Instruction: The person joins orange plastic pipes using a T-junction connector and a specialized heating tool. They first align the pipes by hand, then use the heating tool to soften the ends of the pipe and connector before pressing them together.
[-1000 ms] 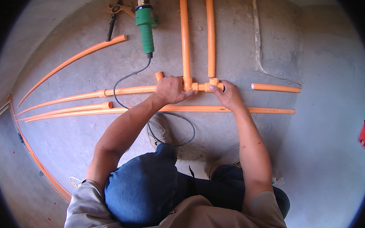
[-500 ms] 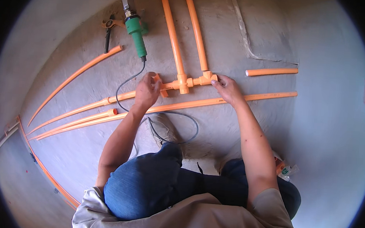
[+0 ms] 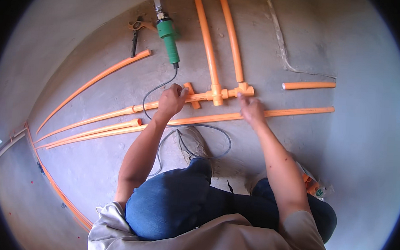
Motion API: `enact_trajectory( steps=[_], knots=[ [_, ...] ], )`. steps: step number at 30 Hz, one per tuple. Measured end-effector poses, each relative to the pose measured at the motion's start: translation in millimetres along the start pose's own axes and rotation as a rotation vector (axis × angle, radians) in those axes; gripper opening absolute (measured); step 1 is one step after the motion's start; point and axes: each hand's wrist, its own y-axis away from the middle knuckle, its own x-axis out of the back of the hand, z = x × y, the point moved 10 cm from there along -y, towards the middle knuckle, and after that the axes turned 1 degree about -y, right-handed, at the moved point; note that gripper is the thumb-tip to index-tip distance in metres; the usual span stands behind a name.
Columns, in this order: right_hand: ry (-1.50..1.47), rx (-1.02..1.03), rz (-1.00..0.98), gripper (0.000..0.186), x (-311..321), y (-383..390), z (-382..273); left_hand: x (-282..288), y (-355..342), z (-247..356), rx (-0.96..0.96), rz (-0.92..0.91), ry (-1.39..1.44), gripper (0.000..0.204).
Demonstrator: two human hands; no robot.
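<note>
Both hands work low over the concrete floor point(image 3: 334, 145): left hand point(image 3: 171, 101) closed around the orange pipe point(image 3: 165, 104), whose long axis runs left-right; right hand point(image 3: 251, 108) open, fingers loose, nearer the smooth plastic tee fitting point(image 3: 243, 88) just beyond its fingertips.

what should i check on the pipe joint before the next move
1. Left hand on the horizontal orange pipe: ok, gripping it beside the tee fitting.
2. Right hand on the elbow fitting: not ok, it sits just below, apparently not gripping.
3. Joints fully seated: cannot tell.
4. Green welding tool clear of hands: ok, it lies farther up the floor.
5. Tool cable: not ok, it loops under the pipes near the shoe.
</note>
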Motion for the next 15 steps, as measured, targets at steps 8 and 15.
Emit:
enact_trajectory(
  steps=[8,15],
  knots=[
    [-0.111,0.214,-0.038,0.043,-74,17,-24,-13,-20,23,0.076,-0.098,-0.202,0.048],
    [-0.111,0.229,-0.005,0.037,-70,23,-39,33,-5,119,-0.383,0.277,-0.066,0.026]
  ],
)
